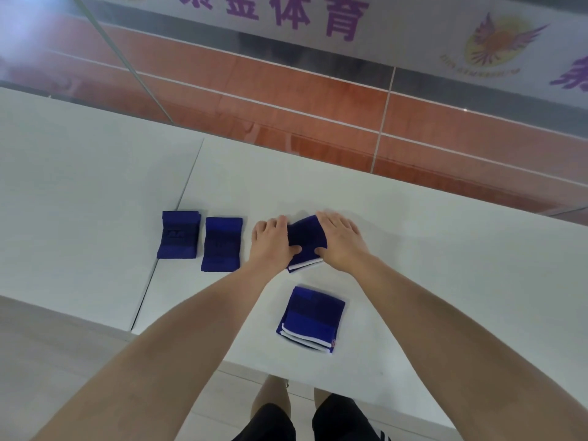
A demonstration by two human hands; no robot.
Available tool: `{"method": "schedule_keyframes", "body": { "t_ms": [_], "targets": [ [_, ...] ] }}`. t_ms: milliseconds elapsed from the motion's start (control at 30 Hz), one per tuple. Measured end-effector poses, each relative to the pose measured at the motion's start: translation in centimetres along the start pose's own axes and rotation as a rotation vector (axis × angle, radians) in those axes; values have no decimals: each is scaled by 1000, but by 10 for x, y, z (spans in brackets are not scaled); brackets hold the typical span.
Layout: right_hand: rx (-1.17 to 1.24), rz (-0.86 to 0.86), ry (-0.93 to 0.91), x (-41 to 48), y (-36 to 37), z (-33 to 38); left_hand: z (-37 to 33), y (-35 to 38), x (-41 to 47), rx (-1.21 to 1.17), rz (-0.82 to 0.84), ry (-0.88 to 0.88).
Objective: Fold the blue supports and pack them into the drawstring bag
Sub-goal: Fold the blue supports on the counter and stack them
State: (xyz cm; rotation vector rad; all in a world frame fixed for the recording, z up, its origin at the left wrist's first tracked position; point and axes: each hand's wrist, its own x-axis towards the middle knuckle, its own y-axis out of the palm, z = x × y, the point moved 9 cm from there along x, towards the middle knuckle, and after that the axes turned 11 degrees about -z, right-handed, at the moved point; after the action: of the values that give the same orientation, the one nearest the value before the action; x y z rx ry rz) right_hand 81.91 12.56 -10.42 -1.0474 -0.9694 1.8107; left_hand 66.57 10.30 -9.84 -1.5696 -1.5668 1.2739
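Tabletop [413,249]: white and matt, made of two flat panels that meet at a narrow dark seam [187,183] running from the far edge to the near edge.
Room: beyond the far edge are orange-red tiles with white joints [286,87], then a grey band [318,62], then a white banner with purple characters [397,27] and a winged emblem. Pale floor [47,345] lies at the near side.
Support being handled: dark blue fabric support with a white edge [307,240], lying tilted on the right panel between both hands.
Left hand [272,241]: rests against the support's left edge with the thumb on top. The fingers are bent at the far corner, and it cannot be told whether they grip.
Right hand [340,240]: fingers released and extended, lying flat over the support's right side, with the thumb on the cloth.
Near support: folded blue support with white layered edges [310,318], close to the near edge and apart from the hands.
Left supports: two folded blue supports lie side by side without touching. The outer one [178,234] lies across the seam and the inner one [221,244] lies just beside the left hand.
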Motion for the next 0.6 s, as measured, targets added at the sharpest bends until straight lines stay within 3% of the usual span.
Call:
{"method": "schedule_keyframes", "body": {
  "t_ms": [100,200,400,600],
  "targets": [
    [35,5,-31,-2,0,5,-10,-8,-8,-107,-27,69],
    [75,-58,-33,-4,-8,8,-11,-12,-14,-335,32,-22],
    [472,-214,263,-28,-44,-6,-12,-41,-32,-585,24,-170],
    [700,-158,495,-93,-43,-5,-16,-54,-71,-679,96,-279]
  ]
}}
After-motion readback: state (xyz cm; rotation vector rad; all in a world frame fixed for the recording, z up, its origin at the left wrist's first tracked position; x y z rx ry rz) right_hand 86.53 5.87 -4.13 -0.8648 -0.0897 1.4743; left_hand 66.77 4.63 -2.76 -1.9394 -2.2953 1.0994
